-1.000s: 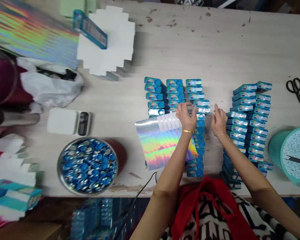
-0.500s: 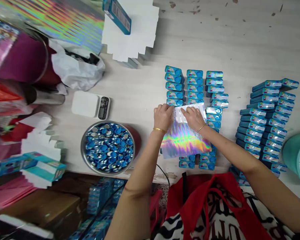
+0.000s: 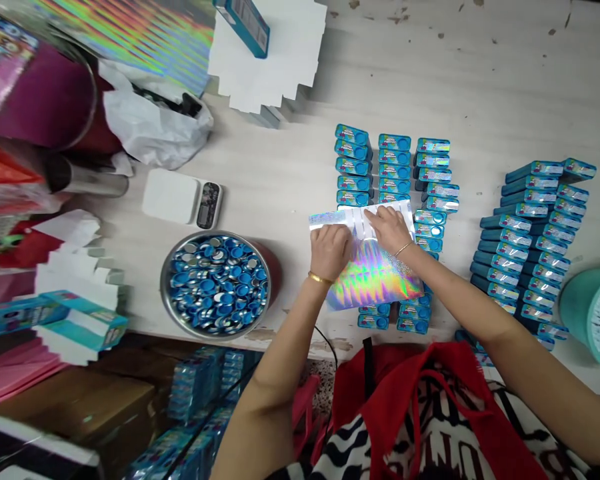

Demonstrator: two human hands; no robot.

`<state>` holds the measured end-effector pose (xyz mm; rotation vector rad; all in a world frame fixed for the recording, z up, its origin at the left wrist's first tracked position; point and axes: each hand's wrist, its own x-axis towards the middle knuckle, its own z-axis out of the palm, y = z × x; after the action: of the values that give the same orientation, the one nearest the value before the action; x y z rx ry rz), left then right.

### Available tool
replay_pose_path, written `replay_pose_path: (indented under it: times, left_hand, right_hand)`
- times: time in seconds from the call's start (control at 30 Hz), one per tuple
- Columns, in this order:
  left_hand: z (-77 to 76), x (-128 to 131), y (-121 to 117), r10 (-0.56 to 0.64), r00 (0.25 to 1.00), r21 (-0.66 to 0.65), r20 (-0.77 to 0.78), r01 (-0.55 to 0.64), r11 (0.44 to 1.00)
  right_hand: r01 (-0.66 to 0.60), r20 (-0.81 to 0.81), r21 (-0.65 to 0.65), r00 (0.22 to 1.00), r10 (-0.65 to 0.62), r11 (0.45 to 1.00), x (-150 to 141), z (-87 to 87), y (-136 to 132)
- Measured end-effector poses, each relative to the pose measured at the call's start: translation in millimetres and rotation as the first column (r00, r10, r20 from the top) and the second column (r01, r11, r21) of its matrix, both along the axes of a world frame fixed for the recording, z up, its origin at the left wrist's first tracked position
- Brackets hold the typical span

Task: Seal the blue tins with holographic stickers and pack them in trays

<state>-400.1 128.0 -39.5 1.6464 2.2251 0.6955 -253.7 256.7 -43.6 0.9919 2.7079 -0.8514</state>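
Observation:
A fanned stack of holographic rainbow sheets (image 3: 375,277) lies on top of rows of small blue tins (image 3: 395,167) near the table's front edge. My left hand (image 3: 330,250) rests on the stack's left part, fingers curled and pressed down on it. My right hand (image 3: 391,228) lies over the white top strips of the sheets, fingers bent and pinching at one of them. Both wrists wear thin gold bracelets.
A metal bowl of blue caps (image 3: 215,283) stands left of my hands, a small white scale (image 3: 183,198) behind it. More blue tins (image 3: 535,230) are stacked at right, beside a teal tub (image 3: 593,313). White die-cut cards (image 3: 265,53), a plastic bag (image 3: 153,130) and holographic sheets (image 3: 135,33) lie at the back left.
My hands left the blue tins and came onto the holographic stack, which now lies over the tin rows. My left hand slid lower on it. The view shifted left.

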Motion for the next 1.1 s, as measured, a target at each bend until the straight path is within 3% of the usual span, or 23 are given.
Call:
replay_pose_path:
  times: [0.1, 0.17, 0.23, 0.3, 0.37, 0.43, 0.5, 0.6, 0.73, 0.83, 0.97, 1.1]
  left_hand:
    - [37.2, 23, -19, 0.235, 0.959, 0.136, 0.156, -0.257, 0.957]
    - [58.1, 38, -23, 0.373, 0.861, 0.211, 0.347, -0.459, 0.863]
    - [69.3, 51, -19, 0.404, 0.722, 0.211, 0.561, -0.597, 0.774]
    - [69.7, 63, -10, 0.367, 0.588, 0.162, 0.721, -0.657, 0.736]
    - [61.4, 76, 0, 0.335, 0.482, 0.097, 0.81, -0.673, 0.734]
    - [47.9, 91, 9, 0.331, 0.408, 0.02, 0.851, -0.654, 0.756]
    - [32.7, 108, 19, 0.344, 0.378, -0.051, 0.86, -0.605, 0.794]
    - [11.8, 133, 40, 0.336, 0.437, -0.073, 0.834, -0.517, 0.853]
    - [-6.1, 155, 76, 0.282, 0.649, 0.055, 0.706, -0.448, 0.892]
    - [-11.3, 162, 99, 0.325, 0.786, 0.049, 0.526, -0.409, 0.911]
    - [-12.1, 166, 116, 0.387, 0.862, -0.063, 0.327, -0.389, 0.919]
    - [-12.7, 170, 122, 0.395, 0.895, -0.136, 0.21, -0.373, 0.918]
  right_hand:
    - [0.058, -0.093, -0.063, 0.994, -0.064, 0.996, 1, -4.4, 3]
    - [0.139, -0.261, -0.19, 0.947, -0.186, 0.972, 6, -3.5, 0]
    - [0.204, -0.414, -0.406, 0.828, -0.379, 0.891, 18, 2.5, -7]
    - [0.21, -0.451, -0.618, 0.695, -0.56, 0.758, 35, 12.5, -20]
    - [0.204, -0.412, -0.742, 0.613, -0.674, 0.639, 55, 22.9, -34]
    - [0.247, -0.377, -0.78, 0.547, -0.747, 0.575, 76, 30.2, -44]
    - [0.337, -0.359, -0.765, 0.484, -0.798, 0.549, 97, 32.5, -47]
    - [0.474, -0.374, -0.671, 0.448, -0.812, 0.57, 127, 27.9, -35]
    - [0.59, -0.424, -0.474, 0.497, -0.757, 0.653, 155, 13.6, -4]
    - [0.634, -0.417, -0.338, 0.562, -0.714, 0.696, 164, 2.1, 18]
    - [0.659, -0.346, -0.21, 0.641, -0.685, 0.722, 166, -10.0, 35]
    - [0.653, -0.311, -0.173, 0.674, -0.67, 0.737, 167, -21.8, 40]
